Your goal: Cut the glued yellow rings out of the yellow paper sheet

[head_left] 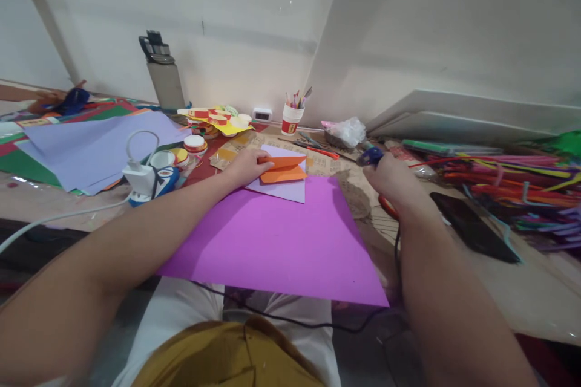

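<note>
My left hand (249,167) pinches the left end of a folded orange paper (285,170). That piece rests on a small lavender sheet (290,191), which overlaps the far edge of a large purple sheet (272,242). Off to the right, my right hand (394,176) is closed around a blue-tipped tool that looks like a glue gun (371,156); its body is mostly hidden by the hand. A black cord (397,248) hangs down below this hand.
Lavender sheets (100,145), tape rolls (194,144) and a charger (140,179) lie left. Behind are a bottle (166,84) and a paper cup (291,118) of brushes. A phone (474,227) and pipe cleaners (531,187) lie right; foam boards (436,124) lean behind.
</note>
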Demonstrator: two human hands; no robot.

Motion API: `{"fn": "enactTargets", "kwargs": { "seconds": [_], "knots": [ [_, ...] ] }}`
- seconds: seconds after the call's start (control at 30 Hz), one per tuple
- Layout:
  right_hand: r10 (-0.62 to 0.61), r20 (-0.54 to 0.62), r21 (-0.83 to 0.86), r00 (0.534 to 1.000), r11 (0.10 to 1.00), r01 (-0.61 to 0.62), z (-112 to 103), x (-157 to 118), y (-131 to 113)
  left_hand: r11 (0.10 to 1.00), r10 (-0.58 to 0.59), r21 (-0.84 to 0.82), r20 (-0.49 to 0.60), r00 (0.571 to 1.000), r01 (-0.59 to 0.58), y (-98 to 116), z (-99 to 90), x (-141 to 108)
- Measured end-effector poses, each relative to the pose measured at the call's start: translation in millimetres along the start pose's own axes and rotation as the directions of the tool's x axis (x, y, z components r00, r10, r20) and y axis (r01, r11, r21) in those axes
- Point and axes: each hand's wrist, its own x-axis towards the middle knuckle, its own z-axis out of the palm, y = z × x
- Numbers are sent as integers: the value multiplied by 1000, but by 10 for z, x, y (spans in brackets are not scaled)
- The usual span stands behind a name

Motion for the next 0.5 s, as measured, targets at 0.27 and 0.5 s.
{"fn": "enactTargets", "kwargs": {
  "seconds": [0.27, 0.5],
  "knots": [
    [-296, 49, 736, 954, 656, 166, -265, -444, -347, 993, -49, -108, 20, 999, 51, 67, -27, 0],
    [-400, 67, 600, 914, 748, 284, -189, -498, -481, 991, -79, -108, 41, 996, 83, 12, 19, 66]
  ]
}}
